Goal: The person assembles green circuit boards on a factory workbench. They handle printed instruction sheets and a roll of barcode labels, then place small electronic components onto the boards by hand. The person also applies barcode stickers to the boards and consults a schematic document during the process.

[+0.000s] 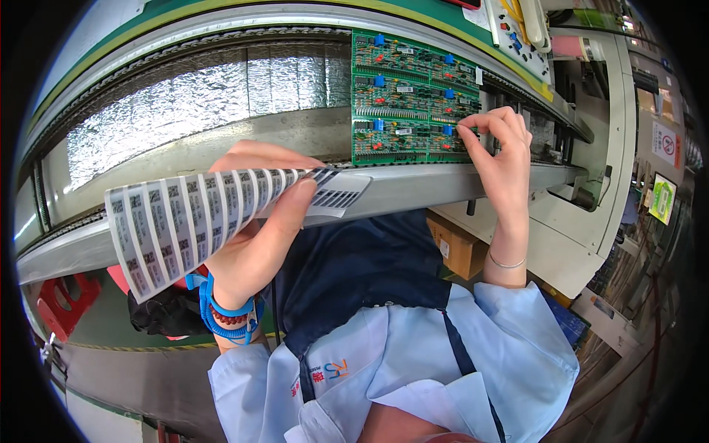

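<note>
My left hand [258,251] grips a curled sheet of labels [166,225], thumb on top. Printed in rows with small square codes, the sheet bends over toward the left. Its far end shows bare backing past my thumb. To the right, my right hand [506,162] pinches thumb and forefinger together at the right side of a green circuit board panel [402,159]. Whatever lies between those fingertips is too small or hidden to make out. Blue and red parts stand in rows on the panel, and a small white tag [478,76] sits at its upper right edge.
The panel lies across a conveyor with a metal front rail [421,181] and a chain along its far side. Shiny foil [162,111] lines the bed at left. A tray of small loose parts [509,44] is at the far right. Below stands a cardboard box [454,247].
</note>
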Tool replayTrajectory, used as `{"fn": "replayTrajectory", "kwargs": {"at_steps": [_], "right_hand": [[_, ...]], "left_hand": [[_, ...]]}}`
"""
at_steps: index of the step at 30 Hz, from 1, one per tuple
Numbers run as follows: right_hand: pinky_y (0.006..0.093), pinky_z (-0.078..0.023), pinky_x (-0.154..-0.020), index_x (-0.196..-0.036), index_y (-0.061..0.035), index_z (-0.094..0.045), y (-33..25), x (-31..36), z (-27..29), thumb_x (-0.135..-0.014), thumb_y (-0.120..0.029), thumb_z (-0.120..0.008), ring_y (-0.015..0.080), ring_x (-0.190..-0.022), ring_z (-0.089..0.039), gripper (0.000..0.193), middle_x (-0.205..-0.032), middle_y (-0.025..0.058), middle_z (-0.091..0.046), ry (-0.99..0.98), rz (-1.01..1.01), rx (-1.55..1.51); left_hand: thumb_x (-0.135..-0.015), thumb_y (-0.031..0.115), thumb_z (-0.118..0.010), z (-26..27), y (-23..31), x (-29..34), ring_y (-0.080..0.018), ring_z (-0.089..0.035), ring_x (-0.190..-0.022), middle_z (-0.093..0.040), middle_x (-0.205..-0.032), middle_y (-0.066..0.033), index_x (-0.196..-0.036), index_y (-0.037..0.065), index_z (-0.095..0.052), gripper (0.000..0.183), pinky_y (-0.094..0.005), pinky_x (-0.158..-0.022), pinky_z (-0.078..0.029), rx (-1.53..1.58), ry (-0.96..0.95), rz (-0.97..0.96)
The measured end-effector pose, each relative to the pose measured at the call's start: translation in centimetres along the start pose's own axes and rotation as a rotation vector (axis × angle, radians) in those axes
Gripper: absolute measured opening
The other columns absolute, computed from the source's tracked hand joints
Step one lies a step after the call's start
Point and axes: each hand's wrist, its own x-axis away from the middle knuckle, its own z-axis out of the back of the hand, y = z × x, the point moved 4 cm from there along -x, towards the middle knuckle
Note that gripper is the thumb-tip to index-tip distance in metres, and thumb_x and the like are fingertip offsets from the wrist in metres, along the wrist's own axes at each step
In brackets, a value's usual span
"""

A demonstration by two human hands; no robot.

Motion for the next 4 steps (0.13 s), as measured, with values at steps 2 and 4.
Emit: {"fn": "replayTrajectory", "kwargs": {"at_steps": [2,4], "right_hand": [[0.0299,-0.032,-0.075,-0.082,-0.0112,-0.066,0.03,0.03,0.1,-0.074,-0.011,-0.07,0.015,-0.077,-0.049,0.008,-0.075,-0.0016,-0.051,0.025,-0.015,-0.016],[0.0299,-0.032,-0.075,-0.082,-0.0111,-0.066,0.01,0.05,0.17,-0.075,-0.011,-0.069,0.015,-0.077,-0.049,0.008,-0.075,-0.0016,-0.051,0.039,-0.019,-0.027]], "left_hand": [[-0.08,-0.004,-0.06,0.02,0.05,-0.01,-0.0163,-0.058,-0.076,-0.062,-0.093,-0.0145,-0.095,0.0,-0.055,0.017,-0.0254,-0.064,-0.047,-0.033,-0.006,0.007],[-0.082,-0.001,-0.055,-0.04,0.36,-0.07,-0.0103,-0.056,-0.068,-0.061,-0.094,-0.0155,-0.097,-0.002,-0.053,0.015,-0.0189,-0.051,-0.046,-0.09,-0.01,0.021]]}}
